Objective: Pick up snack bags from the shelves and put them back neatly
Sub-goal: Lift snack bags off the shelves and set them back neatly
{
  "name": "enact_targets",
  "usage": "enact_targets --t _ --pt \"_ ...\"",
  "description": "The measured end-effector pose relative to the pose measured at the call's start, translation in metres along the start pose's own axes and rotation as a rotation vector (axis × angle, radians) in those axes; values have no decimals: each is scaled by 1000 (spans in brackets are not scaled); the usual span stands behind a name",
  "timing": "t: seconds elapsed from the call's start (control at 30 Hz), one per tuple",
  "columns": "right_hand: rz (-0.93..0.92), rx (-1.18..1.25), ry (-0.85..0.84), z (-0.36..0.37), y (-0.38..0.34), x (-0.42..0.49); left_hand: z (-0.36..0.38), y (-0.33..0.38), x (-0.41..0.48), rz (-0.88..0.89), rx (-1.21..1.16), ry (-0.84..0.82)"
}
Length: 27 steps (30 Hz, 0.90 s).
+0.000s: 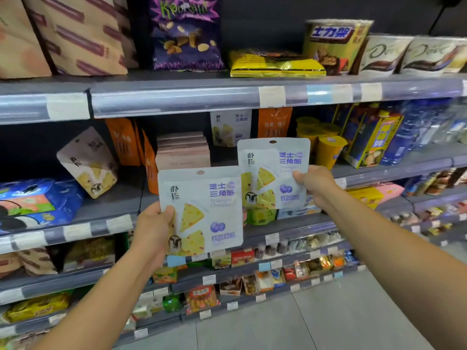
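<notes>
Shelving unit [177,102] fills most of the view, several tiers, price tags along the rails; grey floor [328,319] bottom right. Top tier: brown paper bags [75,34] at the left, a purple snack bag [185,34] upright beside them, a yellow bag [275,64] lying flat further right. Middle tier: blue cookie pack [38,203] at the far left, and a white pouch [88,162] tilted over just right of it. Pink boxes [183,150] are stacked mid-shelf and yellow cups [326,147] stand to the right.

You hold two white cheese pouches out in front of the middle tier, off the shelf, both upright and print-side toward you. The near pouch [209,210] is lower and to the left. Its top right corner overlaps the far pouch [274,170] in view; can't tell if they touch.

Your left hand [151,223] grips the near pouch at its lower left edge, thumb on the front, fingers behind. Your right hand [316,185] pinches the far pouch at its right edge, thumb on the front. A matching pouch [230,127] stands at the back of the middle tier, behind the far one.
</notes>
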State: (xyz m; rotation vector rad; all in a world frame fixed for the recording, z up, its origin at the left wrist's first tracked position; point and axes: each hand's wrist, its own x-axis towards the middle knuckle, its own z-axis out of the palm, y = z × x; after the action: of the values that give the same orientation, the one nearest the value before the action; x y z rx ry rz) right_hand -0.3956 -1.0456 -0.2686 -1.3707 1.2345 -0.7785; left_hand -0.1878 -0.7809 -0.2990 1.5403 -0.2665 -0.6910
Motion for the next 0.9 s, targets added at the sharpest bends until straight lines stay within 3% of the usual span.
enact_targets --t 0.3,0.47,0.67,0.8,0.9 --pt "-48 -2 -41 46 -2 120 94 -12 40 29 -29 6" --pt "-102 -167 -108 71 -7 189 139 -12 70 46 -6 95" --pt "-135 -282 -412 95 -18 237 163 -20 92 72 -1 145" --pt "-201 -341 -311 132 -30 252 167 -28 96 98 7 152" --pt "-174 -215 -273 147 -32 265 168 -33 97 100 16 146"
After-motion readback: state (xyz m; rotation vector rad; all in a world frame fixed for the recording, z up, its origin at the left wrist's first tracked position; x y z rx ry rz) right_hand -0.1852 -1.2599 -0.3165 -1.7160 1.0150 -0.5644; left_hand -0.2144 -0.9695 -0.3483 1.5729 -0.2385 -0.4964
